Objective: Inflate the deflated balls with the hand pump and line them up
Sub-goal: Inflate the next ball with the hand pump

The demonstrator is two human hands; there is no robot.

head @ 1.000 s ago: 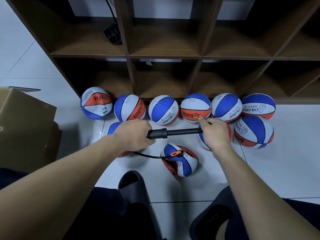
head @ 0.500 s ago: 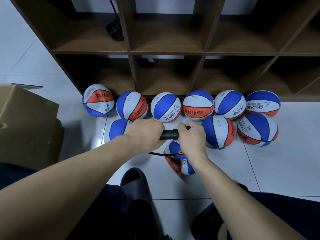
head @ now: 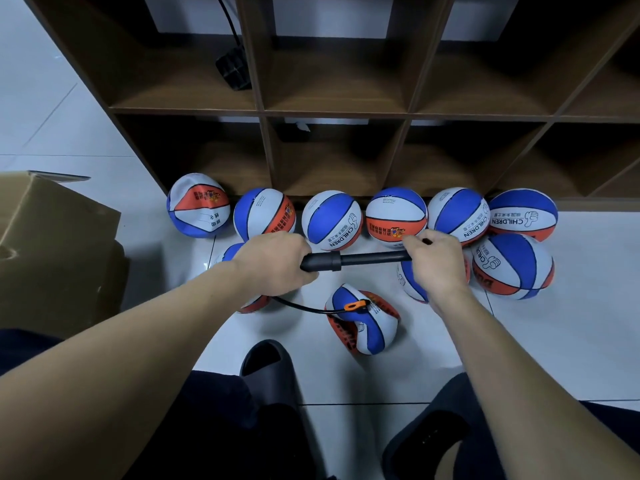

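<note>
Gripping the hand pump (head: 349,261) barrel, left hand (head: 273,263) has fingers curled round it; right hand (head: 437,263) curls round the handle end, rod drawn out between them. Pump held level above the deflated ball (head: 363,320), which lies dented on the floor just in front of the pump. Black hose (head: 298,306) runs from under the left hand to an orange fitting (head: 353,305) on that ball. Six balls lined behind the pump against the wooden shelf (head: 332,112). Cardboard box (head: 52,237) far left of the pump.
</note>
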